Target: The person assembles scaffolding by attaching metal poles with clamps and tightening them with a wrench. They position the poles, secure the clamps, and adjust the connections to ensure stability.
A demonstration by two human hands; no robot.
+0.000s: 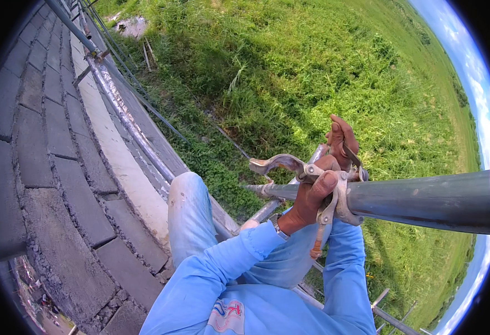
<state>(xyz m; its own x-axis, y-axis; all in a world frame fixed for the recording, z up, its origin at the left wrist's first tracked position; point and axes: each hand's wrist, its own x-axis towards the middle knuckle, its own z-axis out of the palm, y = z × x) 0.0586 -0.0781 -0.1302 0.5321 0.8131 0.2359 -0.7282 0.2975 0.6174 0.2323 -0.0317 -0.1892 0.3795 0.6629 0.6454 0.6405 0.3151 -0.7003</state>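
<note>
A metal scaffold clamp (pixel 342 195) sits at a thick grey pole (pixel 423 201) that runs in from the right. One curved jaw (pixel 278 163) of it swings out to the left, and a rusty threaded bolt (pixel 317 243) hangs down from it. My left hand (pixel 312 198), a watch at its wrist, closes around the clamp's middle in front of the pole. Behind the pole my right arm reaches up, and my right hand (pixel 342 139) shows above it, fingers bent beside a metal flap (pixel 352 156) of the clamp. The pole and clamp hide part of that hand.
On the left rises a grey block wall (pixel 61 184) with a pale concrete band (pixel 122 151). Alongside run a silvery scaffold tube (pixel 128 120) and thinner poles. My bent knee (pixel 189 195) is between wall and pole. Grass (pixel 289 67) lies far below; more tubes (pixel 390 315) cross at lower right.
</note>
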